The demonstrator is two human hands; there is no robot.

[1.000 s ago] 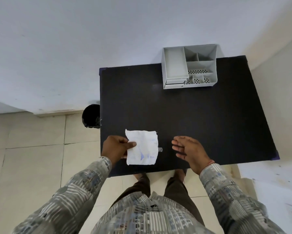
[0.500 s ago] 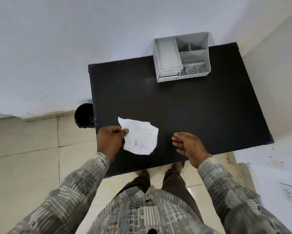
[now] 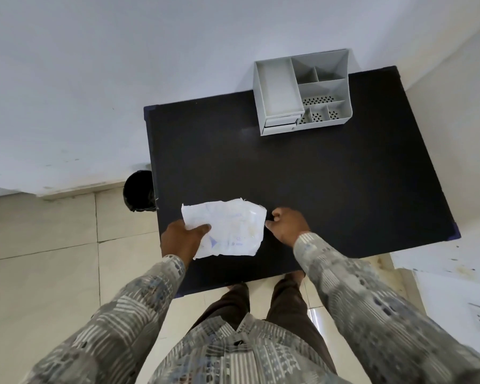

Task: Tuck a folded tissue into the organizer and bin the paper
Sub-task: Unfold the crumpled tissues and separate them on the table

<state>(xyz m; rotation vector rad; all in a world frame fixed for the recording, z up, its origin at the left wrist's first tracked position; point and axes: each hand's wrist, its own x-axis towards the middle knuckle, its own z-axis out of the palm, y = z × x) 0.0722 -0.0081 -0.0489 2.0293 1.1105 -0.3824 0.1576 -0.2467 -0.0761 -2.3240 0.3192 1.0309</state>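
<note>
Paper (image 3: 227, 228) pinched at both side edges by hands above table's (image 3: 316, 189) near edge.

- A black rectangular table (image 3: 330, 189) stood against a pale wall, its top matte and dark.
- A grey plastic organizer (image 3: 302, 92) sat on the table's far edge, right of centre, with several open compartments, some with perforated floors, and small drawers at its front left.
- The table stood on a floor (image 3: 39, 259) of pale tiles.
- A black bin (image 3: 139, 191) stood on the floor just beside the table's left edge.
</note>
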